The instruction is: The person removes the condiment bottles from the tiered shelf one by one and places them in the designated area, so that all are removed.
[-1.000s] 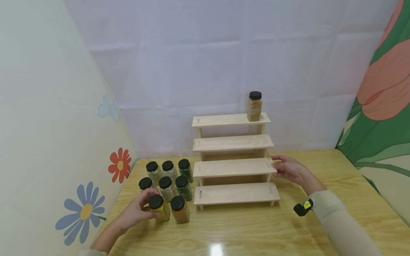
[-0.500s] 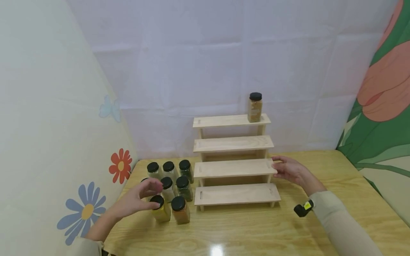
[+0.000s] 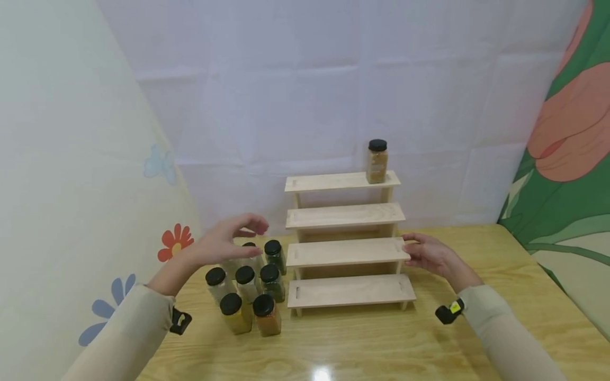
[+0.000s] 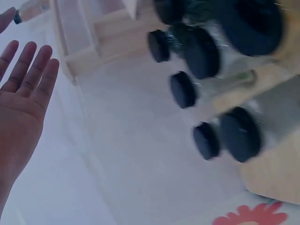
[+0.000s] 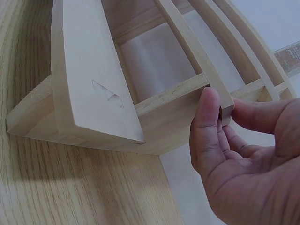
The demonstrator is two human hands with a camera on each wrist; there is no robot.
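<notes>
Nearest, the cluster of black-lidded glass spice jars (image 3: 245, 288) sits on the wooden table (image 3: 381, 344). Left hand (image 3: 229, 241) hovers above them, fingers relaxed, empty. Right hand (image 3: 426, 253) pinches the tiered pale wooden rack (image 3: 345, 251), steadying it. I'd grip one jar squarely.

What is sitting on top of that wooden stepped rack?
One black-lidded jar of brown spice stands at the right end of the top step of the rack. The three lower steps look bare. The right hand pinches the second step's right end, covering that corner.
</notes>
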